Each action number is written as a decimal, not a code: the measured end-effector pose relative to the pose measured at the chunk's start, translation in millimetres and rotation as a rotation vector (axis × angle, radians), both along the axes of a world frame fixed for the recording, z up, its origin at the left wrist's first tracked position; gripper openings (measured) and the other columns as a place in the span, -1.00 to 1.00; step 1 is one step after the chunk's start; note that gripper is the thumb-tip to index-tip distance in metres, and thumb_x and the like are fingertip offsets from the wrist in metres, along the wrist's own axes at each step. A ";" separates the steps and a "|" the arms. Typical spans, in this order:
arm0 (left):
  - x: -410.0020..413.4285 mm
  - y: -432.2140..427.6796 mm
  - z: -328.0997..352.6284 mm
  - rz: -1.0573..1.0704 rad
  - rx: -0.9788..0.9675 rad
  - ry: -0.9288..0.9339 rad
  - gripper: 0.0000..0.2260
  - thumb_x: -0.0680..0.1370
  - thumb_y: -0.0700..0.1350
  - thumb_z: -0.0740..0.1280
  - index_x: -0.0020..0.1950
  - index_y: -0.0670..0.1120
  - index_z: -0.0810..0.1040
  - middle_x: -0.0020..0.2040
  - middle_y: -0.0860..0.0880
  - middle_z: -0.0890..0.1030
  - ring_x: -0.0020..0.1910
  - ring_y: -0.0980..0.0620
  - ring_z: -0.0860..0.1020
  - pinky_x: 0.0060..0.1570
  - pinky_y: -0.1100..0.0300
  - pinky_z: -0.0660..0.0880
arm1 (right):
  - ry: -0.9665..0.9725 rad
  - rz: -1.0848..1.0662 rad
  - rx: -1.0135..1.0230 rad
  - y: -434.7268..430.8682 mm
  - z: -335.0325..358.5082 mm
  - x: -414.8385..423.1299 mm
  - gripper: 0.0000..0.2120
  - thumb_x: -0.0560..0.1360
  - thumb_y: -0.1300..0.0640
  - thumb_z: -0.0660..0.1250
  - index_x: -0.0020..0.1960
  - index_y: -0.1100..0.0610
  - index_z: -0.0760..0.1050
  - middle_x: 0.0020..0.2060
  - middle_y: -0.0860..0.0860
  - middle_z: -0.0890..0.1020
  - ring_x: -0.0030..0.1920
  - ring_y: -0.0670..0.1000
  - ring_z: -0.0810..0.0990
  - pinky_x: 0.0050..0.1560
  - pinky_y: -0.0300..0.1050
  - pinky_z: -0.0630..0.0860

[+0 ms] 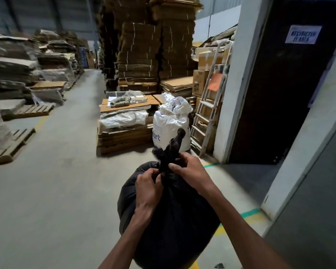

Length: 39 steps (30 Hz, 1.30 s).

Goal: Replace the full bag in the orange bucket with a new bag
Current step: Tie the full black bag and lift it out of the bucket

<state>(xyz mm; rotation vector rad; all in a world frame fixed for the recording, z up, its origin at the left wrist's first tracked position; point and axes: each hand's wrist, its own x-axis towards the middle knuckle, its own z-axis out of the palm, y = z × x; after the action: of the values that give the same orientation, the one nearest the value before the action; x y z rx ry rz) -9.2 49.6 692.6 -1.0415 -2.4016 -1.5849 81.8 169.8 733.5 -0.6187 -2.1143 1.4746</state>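
Black plastic, stuffed round: the bag is low and central before the person, above the floor. Its long axis runs from its hidden bottom up to the twisted neck, which rises beyond the knuckles, pointing up and away. Both hands meet at the neck's base. The left hand comes in from below, fingers curled into the gathered plastic. The right hand sits slightly higher and farther off, thumb and fingers pinched on the twist. A knot looks half-made, though dark folds hide it. The likely next move is pulling it tight. No bucket is in view.
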 end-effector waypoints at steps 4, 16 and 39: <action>5.3 -5.0 -2.9 -0.140 0.027 -0.148 -0.84 0.51 -0.09 0.38 0.01 -0.11 0.70 -0.11 -0.02 0.73 -0.15 0.08 0.66 -0.08 0.12 0.60 | -0.151 0.015 0.202 -15.7 -19.7 12.0 -0.58 0.35 -0.10 0.51 0.17 -0.03 0.56 0.00 -0.12 0.68 0.05 -0.16 0.63 0.11 -0.16 0.54; 81.4 -7.8 -70.6 -0.592 -0.125 -0.465 -0.88 0.52 -0.21 0.42 -0.16 -0.07 0.72 -0.27 0.06 0.72 -0.26 0.16 0.62 -0.16 0.17 0.54 | -0.311 -0.268 -0.030 -43.7 -80.9 131.2 -0.77 0.32 0.09 0.52 -0.02 0.05 0.69 -0.12 0.05 0.74 -0.15 -0.11 0.66 0.02 -0.02 0.59; 453.6 -141.2 -93.6 -1.350 -0.220 -0.099 -0.84 0.56 -0.20 0.34 -0.04 0.08 0.52 -0.12 0.25 0.51 -0.15 0.60 0.45 -0.12 0.60 0.35 | -0.474 -0.965 0.010 -272.4 -116.1 525.0 -0.79 0.37 0.27 0.44 -0.36 0.12 0.45 -0.45 0.01 0.50 -0.44 -0.05 0.43 -0.56 -0.27 0.20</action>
<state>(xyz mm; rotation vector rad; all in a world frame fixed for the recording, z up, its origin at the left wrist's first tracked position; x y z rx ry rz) 444.5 -91.6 599.1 -3.0498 -1.8707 -1.5058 606.8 -102.5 617.4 -1.7962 -1.6540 0.7948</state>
